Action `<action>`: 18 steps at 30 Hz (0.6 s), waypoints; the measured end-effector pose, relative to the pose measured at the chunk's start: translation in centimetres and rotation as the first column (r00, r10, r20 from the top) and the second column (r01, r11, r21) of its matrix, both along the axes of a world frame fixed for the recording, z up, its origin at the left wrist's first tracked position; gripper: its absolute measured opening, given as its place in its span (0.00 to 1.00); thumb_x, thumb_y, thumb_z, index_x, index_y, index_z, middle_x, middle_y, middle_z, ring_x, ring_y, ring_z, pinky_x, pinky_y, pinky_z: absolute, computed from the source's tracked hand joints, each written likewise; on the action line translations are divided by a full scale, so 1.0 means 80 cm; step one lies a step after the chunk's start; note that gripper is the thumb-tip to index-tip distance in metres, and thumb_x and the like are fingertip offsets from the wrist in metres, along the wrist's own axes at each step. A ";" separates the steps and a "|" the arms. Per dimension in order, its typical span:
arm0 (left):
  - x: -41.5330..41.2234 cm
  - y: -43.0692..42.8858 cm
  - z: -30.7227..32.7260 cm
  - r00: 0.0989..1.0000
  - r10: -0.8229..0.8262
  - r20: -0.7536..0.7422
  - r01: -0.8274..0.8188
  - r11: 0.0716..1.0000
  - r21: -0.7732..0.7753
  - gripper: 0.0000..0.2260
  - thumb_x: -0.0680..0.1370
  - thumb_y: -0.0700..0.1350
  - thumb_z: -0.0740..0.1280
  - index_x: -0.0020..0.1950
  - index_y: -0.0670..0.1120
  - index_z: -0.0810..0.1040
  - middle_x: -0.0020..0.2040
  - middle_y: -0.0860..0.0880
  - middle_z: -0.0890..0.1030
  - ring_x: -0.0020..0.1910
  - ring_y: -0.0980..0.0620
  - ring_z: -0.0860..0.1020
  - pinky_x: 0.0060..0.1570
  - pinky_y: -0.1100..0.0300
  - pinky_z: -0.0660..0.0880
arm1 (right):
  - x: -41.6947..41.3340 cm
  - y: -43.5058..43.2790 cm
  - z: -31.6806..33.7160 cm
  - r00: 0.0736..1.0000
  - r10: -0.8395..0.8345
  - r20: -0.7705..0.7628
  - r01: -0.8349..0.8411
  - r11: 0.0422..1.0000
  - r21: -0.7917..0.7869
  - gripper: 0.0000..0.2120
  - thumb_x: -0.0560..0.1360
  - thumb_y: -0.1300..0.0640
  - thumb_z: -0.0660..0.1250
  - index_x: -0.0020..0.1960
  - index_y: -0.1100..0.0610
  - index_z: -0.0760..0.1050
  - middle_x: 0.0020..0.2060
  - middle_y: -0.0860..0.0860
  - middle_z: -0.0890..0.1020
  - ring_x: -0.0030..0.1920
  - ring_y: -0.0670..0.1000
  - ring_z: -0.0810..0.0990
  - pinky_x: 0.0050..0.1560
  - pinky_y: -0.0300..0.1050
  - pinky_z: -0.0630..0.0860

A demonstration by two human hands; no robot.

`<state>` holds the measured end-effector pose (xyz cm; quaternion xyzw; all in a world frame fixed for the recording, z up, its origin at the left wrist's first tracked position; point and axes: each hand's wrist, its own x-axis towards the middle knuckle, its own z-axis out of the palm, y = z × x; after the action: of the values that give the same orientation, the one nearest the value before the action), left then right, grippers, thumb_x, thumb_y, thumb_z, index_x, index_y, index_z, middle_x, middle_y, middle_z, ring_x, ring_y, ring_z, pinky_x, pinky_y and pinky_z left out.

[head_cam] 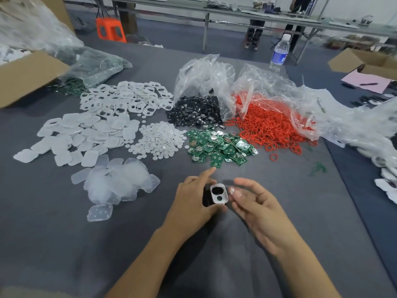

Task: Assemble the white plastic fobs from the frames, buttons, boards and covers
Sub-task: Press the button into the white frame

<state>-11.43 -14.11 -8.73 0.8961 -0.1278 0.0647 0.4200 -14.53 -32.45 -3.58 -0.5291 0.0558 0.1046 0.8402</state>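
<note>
Head view: left hand (193,201) grips white frame (223,192); bottle label (279,55) unreadable.

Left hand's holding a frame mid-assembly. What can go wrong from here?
1. The left hand grips the white frame by its rim alone, so pressing a part in with the right hand may tilt it or knock it loose.
2. The red rings spill right against the green boards, so a quick reach may well pick up both.

Left grip (191,200) curls closed, forefinger extended; right grip (257,203) hovers beside, fingers relaxed.
</note>
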 end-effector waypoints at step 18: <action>0.000 0.001 -0.001 0.999 -0.024 -0.033 0.023 0.999 -0.032 0.42 0.65 0.58 0.81 0.75 0.62 0.66 0.57 0.71 0.74 0.64 0.62 0.68 0.67 0.61 0.65 | 0.043 0.008 -0.001 0.877 0.416 0.239 0.104 0.322 -0.941 0.13 0.74 0.67 0.71 0.51 0.50 0.81 0.37 0.43 0.83 0.40 0.43 0.80 0.41 0.28 0.71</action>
<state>-11.43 -14.05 -8.80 0.8887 -0.1302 0.0471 0.4371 -11.11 -31.82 -3.63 -0.9243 -0.1399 0.0138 0.3549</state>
